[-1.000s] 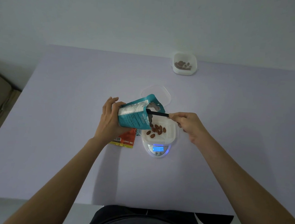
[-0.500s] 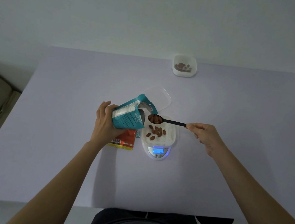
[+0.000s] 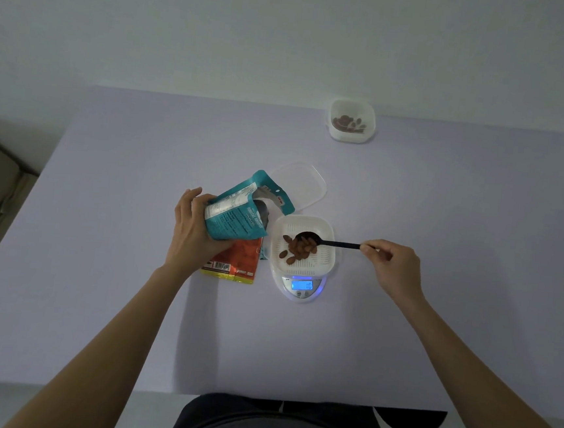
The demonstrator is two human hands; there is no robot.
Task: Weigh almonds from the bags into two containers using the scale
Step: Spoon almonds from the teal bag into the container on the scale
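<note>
At a lavender table (image 3: pixel 105 266) against a pale wall (image 3: pixel 221 31), the left hand (image 3: pixel 192 231) grips a tilted teal bag (image 3: pixel 234 216) above an orange bag (image 3: pixel 239 261) lying flat. The right hand (image 3: pixel 390 264) pinches a black spoon (image 3: pixel 339 243), which has swung from the bag's mouth to over the white container (image 3: pixel 324 262) on the lit scale (image 3: pixel 303 287), almonds (image 3: pixel 300 246) in its bowl. A second container (image 3: pixel 350 136) stands near the far edge.
</note>
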